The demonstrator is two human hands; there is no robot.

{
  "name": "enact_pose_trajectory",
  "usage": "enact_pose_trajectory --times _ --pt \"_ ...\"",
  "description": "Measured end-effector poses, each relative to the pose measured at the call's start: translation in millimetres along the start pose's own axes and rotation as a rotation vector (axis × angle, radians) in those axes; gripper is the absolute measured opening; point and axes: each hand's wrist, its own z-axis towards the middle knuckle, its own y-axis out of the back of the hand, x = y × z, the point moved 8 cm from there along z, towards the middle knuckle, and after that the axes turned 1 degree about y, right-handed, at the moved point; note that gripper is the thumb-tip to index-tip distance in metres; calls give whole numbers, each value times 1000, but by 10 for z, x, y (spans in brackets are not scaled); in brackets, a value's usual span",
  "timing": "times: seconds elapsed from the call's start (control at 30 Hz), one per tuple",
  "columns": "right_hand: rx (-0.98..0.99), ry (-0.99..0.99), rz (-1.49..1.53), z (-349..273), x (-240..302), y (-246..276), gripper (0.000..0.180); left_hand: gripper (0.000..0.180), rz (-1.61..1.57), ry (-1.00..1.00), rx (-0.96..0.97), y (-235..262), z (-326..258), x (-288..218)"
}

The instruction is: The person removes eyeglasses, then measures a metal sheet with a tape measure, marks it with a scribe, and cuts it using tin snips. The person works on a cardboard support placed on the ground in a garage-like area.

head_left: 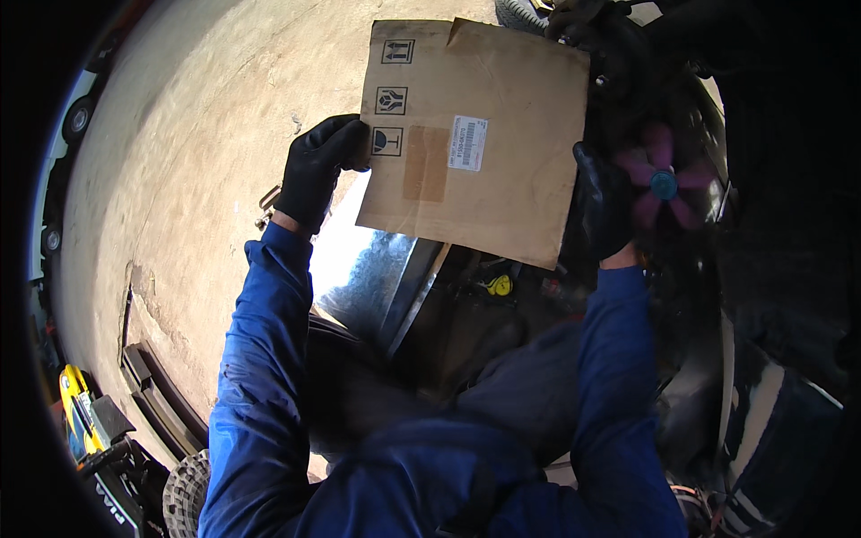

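Observation:
A flat brown sheet of cardboard [511, 99] is held up in front of me, slightly tilted. Handling symbols run down its left side, and a white label and a strip of brown tape sit near its middle. My left hand [321, 166], in a black glove, is closed on its left edge, with the fingertips partly behind the sheet. On the opposite edge my right hand [605, 202], gloved alike, grips the cardboard with the thumb in front; its other fingers are hidden. A fan [664, 186] with pink blades and a teal hub is close to the right of that hand.
Dark machinery fills the right side. Below the cardboard lie a shiny metal panel [368, 269] and a small yellow object [500, 285]. At lower left are a knobbly tyre [188, 493], a yellow and black machine [85, 421] and dark metal bars [161, 403]. Parked vehicles line the far left.

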Motion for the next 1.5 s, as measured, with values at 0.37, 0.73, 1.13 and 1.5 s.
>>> enact_pose_trajectory --times 0.37,0.73,1.13,1.5 --pt "54 129 -267 56 74 48 41 37 -10 24 42 36 33 71" --pt "115 -452 -174 99 -5 -11 34 31 -20 -23 35 13 11 50" --pt "26 107 -387 84 570 -159 53 17 171 -451 -98 160 -148 -461" --pt "-155 26 -65 66 649 -3 40 24 365 -629 -67 -103 -504 -856"
